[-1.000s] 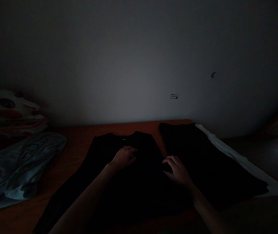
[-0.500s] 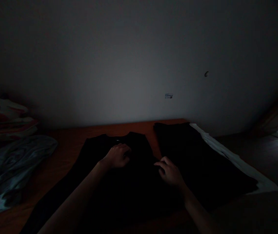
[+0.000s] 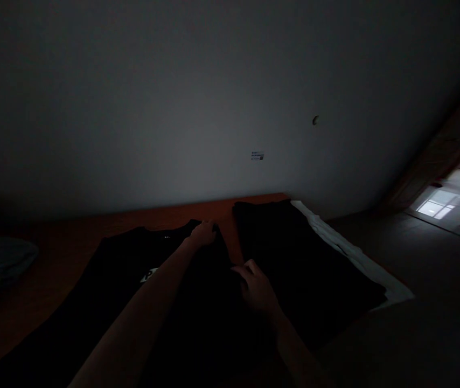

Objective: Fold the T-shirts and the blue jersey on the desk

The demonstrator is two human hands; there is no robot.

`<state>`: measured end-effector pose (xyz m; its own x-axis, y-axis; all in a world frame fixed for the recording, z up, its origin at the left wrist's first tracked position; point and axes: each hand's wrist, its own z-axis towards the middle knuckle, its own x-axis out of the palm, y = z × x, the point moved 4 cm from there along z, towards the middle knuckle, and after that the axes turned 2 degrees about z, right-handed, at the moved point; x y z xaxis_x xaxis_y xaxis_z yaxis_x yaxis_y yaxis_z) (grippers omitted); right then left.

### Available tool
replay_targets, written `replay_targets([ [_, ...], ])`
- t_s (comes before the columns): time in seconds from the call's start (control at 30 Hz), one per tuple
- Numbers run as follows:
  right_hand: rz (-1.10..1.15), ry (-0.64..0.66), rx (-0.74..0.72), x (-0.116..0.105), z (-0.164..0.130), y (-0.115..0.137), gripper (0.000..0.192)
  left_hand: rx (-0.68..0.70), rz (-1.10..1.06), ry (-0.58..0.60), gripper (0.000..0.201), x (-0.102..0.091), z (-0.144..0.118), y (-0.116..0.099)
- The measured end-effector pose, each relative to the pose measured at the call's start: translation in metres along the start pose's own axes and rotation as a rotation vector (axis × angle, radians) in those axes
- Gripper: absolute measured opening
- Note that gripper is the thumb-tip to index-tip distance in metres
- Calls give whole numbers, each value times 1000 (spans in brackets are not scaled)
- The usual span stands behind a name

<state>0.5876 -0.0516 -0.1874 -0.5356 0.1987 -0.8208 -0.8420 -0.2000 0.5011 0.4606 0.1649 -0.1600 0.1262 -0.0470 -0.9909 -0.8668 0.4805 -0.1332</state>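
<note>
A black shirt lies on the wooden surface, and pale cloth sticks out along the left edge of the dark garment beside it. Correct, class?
Not the left: the head view shows pale cloth along the right edge of the dark garment; the rest holds.

Left hand (image 3: 203,233) was bare, as was left forearm (image 3: 141,307), which tapered smoothly toward the hand. Right hand (image 3: 259,288) was bare too, fingers (image 3: 250,265) slender; right forearm (image 3: 288,337) was bare, fading into shadow lower down. Finer detail was too dark.
</note>
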Motion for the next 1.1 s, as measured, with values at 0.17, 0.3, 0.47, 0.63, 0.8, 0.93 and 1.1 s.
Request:
replay_targets([
  [0.17, 42, -29, 38, -1, 2, -4, 51, 40, 40, -35, 40, 6, 5, 1],
  [0.3, 31, -28, 58, -1, 2, -4, 47, 66, 88, -109, 39, 0, -3, -3],
  [0.47, -8, -15, 30, -3, 2, 1, 39, 178, 96, -99, 34, 0, -27, -29],
  [0.63, -24, -38, -9, -2, 2, 0, 33, 204, 62, -66, 36, 10, -54, -35],
  [0.8, -4, -121, -53, -4, 1, -1, 19, 11, 42, -79, 41, 0, -62, -2],
  [0.93, -14, -62, -51, -6, 1, 3, 34, -153, 43, 5, 48, -8, -68, 26],
  [1.1, -39, -46, -57, -6, 2, 2, 34, -93, -20, 127, 39, -10, -70, 40],
])
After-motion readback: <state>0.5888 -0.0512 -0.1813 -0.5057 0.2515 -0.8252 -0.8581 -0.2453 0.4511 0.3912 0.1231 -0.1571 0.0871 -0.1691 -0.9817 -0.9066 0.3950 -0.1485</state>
